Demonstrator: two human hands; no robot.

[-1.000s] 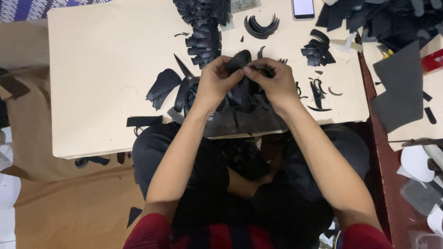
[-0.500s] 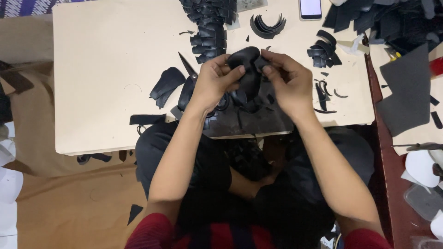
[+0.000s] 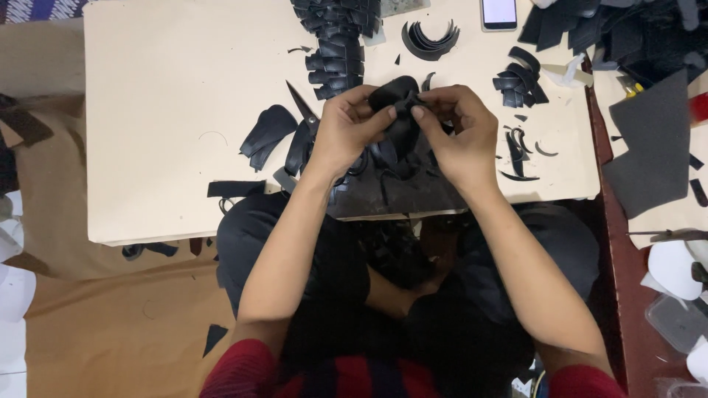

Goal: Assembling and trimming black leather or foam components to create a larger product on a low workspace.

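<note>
My left hand (image 3: 346, 129) and my right hand (image 3: 459, 131) meet above the near middle of a beige board (image 3: 162, 96). Together they pinch a black curved leather piece (image 3: 394, 96), the left from the left side, the right from the right with fingers on its top edge. Below the hands lies a dark slab (image 3: 402, 195) with more black cut pieces on it. Scissors (image 3: 302, 103) lie just left of my left hand, next to a rounded black piece (image 3: 265, 133).
A row of stacked black pieces (image 3: 335, 44) runs along the far middle. Curved strips (image 3: 430, 37), a phone (image 3: 499, 12) and small stacked pieces (image 3: 520, 79) lie at the far right. A dark grey sheet (image 3: 653, 147) and white shapes (image 3: 675, 269) are on the right.
The hands with the black piece have shifted slightly toward the far side of the board, and the fingers have regripped the piece's top edge.
</note>
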